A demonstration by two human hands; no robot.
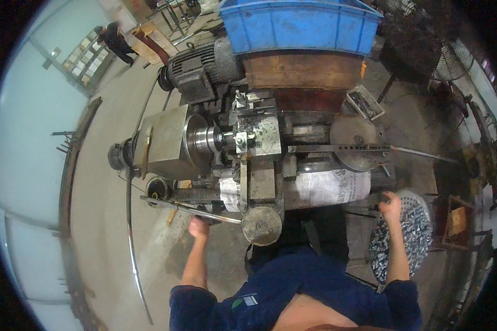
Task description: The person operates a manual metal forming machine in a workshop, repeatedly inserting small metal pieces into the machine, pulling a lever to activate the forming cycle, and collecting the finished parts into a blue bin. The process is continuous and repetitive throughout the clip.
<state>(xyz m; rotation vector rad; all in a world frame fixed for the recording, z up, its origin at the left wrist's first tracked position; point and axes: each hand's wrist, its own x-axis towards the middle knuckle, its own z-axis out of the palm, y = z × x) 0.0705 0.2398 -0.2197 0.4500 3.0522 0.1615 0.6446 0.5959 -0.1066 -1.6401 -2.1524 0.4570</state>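
Note:
A small metal lathe stands in front of me, its chuck [207, 139] on the left facing a tool block [258, 135] in the middle. My left hand [198, 227] is closed just below a long steel lever [210, 214], which runs toward a round handwheel [262, 226]. Whatever its fingers hold is hidden. Off the lathe's right end, my right hand [391, 207] has curled fingers beside a dark bar end; its grip cannot be made out. Beneath that forearm sits a round perforated basin [411, 201] full of small metal pieces.
A large blue crate [301, 27] rests on a wooden box [301, 70] behind the lathe. The motor [201, 66] is at back left. White sheeting [332, 186] covers the lathe's front. A small tray [364, 103] and a floor fan [451, 62] are right. One person [116, 41] stands far left.

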